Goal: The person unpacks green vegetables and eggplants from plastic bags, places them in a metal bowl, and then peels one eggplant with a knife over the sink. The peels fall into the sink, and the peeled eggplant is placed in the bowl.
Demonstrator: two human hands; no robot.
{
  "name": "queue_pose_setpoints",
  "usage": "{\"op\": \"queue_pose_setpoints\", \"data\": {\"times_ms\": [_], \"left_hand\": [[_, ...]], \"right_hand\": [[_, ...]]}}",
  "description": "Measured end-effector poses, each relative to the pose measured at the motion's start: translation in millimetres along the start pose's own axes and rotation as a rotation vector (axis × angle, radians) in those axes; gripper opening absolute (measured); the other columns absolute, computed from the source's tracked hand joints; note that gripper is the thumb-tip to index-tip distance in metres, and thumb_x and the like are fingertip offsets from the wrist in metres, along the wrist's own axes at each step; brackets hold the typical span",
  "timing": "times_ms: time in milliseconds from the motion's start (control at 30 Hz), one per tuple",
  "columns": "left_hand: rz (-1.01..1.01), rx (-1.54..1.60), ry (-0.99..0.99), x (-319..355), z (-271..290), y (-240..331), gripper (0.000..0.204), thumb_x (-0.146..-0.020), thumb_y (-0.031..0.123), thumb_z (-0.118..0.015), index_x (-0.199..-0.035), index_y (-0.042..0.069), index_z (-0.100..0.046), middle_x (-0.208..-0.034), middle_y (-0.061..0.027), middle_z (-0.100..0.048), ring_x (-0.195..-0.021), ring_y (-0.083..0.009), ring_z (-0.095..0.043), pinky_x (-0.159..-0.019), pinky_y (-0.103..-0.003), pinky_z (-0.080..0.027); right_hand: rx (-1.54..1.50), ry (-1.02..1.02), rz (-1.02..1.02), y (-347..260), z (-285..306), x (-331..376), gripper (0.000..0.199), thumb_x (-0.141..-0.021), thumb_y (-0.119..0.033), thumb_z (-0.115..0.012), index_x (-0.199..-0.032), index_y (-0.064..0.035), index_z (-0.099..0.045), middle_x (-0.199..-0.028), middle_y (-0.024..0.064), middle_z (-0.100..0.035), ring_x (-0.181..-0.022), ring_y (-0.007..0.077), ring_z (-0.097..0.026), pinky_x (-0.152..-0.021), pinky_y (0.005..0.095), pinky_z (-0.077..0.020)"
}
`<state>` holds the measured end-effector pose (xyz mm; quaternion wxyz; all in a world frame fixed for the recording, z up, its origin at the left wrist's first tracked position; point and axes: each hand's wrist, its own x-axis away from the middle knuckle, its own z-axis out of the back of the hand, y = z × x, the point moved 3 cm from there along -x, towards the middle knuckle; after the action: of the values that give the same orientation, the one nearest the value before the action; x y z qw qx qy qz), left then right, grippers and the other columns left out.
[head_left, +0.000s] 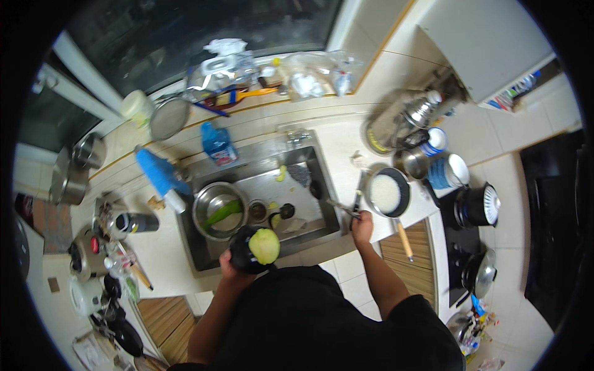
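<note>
My left hand (234, 264) grips a dark purple eggplant (253, 248) over the front edge of the steel sink (312, 162); its cut, pale green end faces up. My right hand (362, 225) rests on the counter at the sink's right rim, fingers closed around the dark handle of a knife (358, 199) that points away from me. A steel bowl (213, 204) in the sink holds a green vegetable (224, 212).
A small pan with white contents (387, 193) and a wooden handle sits right of the knife. Beyond it are pots, lidded tins and a black stove (476, 247). Blue bottles (218, 143), a strainer and bags line the back ledge. Appliances crowd the left counter.
</note>
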<state>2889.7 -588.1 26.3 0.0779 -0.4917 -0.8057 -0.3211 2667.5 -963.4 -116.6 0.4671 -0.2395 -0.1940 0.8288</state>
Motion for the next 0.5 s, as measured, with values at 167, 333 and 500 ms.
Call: {"op": "queue_pose_setpoints", "data": {"times_ms": [167, 333, 500], "left_hand": [[0.004, 0.019, -0.227, 12.4, -27.3, 13.5, 0.093, -0.079, 0.071, -0.055, -0.152, 0.016, -0.038, -0.15, -0.0156, -0.046, -0.133, -0.0422, -0.05, -0.104, -0.066, -0.043], [-0.001, 0.031, -0.077, -4.5, -8.1, 1.1, 0.092, -0.079, 0.068, -0.058, -0.153, 0.017, -0.038, -0.152, -0.0147, -0.046, -0.137, -0.0381, -0.048, -0.103, -0.066, -0.044], [0.0, -0.001, -0.149, -9.9, -10.9, 8.7, 0.092, -0.079, 0.062, -0.063, -0.153, 0.014, -0.038, -0.15, -0.0142, -0.048, -0.137, -0.0356, -0.048, -0.107, -0.062, -0.043]], "right_hand": [[-0.917, -0.265, -0.384, -97.8, 50.1, 38.7, 0.027, -0.099, -0.02, -0.062, -0.084, 0.0012, -0.066, -0.078, 0.0089, -0.068, -0.07, 0.0154, -0.063, -0.069, 0.0316, -0.0514], [-1.172, -0.723, -0.427, -198.0, 40.6, 46.9, 0.036, -0.105, -0.028, -0.057, -0.089, 0.0019, -0.066, -0.081, 0.0129, -0.07, -0.069, 0.0203, -0.069, -0.066, 0.0349, -0.0583], [-1.38, -0.998, -0.15, -258.4, 80.7, 55.4, 0.023, -0.102, -0.011, -0.059, -0.123, -0.0021, -0.063, -0.093, 0.0147, -0.073, -0.075, 0.0212, -0.072, -0.07, 0.034, -0.0588]]}}
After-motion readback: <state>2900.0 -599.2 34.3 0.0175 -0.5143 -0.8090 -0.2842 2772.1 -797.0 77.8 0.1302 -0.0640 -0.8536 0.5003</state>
